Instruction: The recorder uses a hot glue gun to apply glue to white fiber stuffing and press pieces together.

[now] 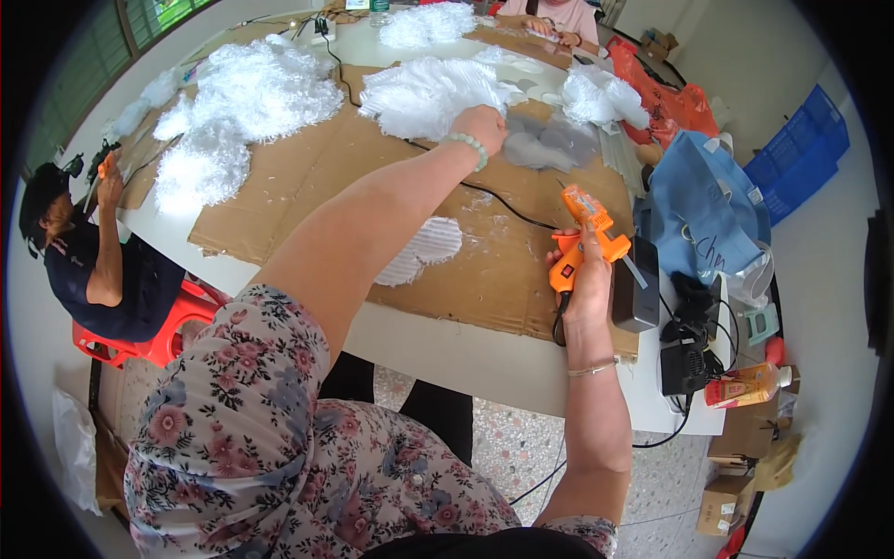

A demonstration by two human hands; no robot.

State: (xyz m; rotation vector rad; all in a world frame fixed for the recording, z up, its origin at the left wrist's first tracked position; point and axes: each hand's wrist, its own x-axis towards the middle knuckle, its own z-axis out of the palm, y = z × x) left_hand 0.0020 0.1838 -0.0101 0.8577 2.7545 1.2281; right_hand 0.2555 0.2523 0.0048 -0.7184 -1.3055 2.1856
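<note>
My right hand (590,279) is wrapped round an orange hot glue gun (585,207), its nozzle pointing away from me and a glue stick poking out of its back. Stretched far across the table, my left hand (480,129) has its fingers curled closed at the edge of a pile of white pleated pieces (419,96). Whatever those fingers pinch is hidden behind the hand. Just right of it lie sheer grey-white round pieces (549,144). A white ribbed piece (424,252) lies on the cardboard sheet (503,298), partly behind my left forearm.
Fluffy white heaps (261,93) cover the far left. A black cable (507,203) crosses the cardboard. At right are a blue bag (703,205), a black box (637,284), adapters (683,367), and an orange-labelled bottle (745,385). One person (112,252) sits left, another (559,23) works opposite.
</note>
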